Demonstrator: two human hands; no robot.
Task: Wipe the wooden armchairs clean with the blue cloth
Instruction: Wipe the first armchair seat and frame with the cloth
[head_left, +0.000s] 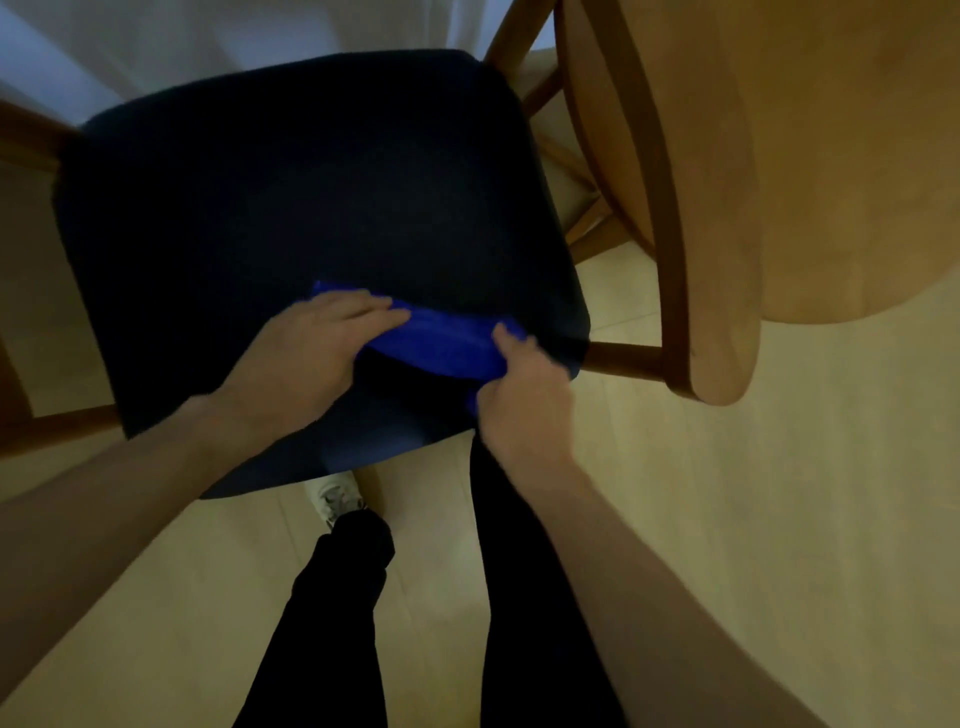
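Cloth: our blue cloth lies bunched on the dark seat, near its front edge.
Left hand: we press it flat on the cloth, fingers straight.
Right hand: our grip pinches the cloth's end.
Chair: wooden armrest beside us.

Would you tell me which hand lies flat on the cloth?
The left hand lies flat on the blue cloth; the right hand pinches its end.
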